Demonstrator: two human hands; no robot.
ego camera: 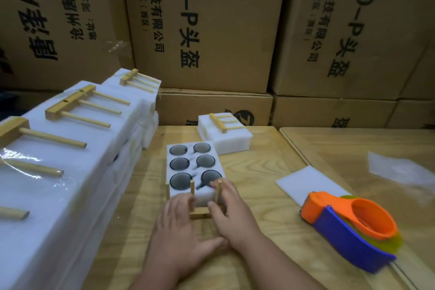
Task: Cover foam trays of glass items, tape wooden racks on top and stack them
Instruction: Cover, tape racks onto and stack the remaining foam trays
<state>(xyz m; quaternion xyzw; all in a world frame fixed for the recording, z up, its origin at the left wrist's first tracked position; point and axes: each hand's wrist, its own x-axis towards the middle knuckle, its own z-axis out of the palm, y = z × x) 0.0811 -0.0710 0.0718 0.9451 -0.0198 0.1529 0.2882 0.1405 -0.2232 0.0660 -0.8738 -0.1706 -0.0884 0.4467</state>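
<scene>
Both hands at a wooden rack, near edge of an uncovered foam tray.

Nearest, the left hand and right hand closed loosely round the wooden rack, fingers curled on its upright pegs and base bar; rack stood just against the near end of the foam tray. Tray sat mid-table, six dark glass items exposed in their wells. Right, a foam sheet lay flat, tape dispenser resting on its near corner. Judgement: cover first; set the rack aside, lay the sheet square over the wells. Farther, one finished tray; left, stacked finished trays.
</scene>
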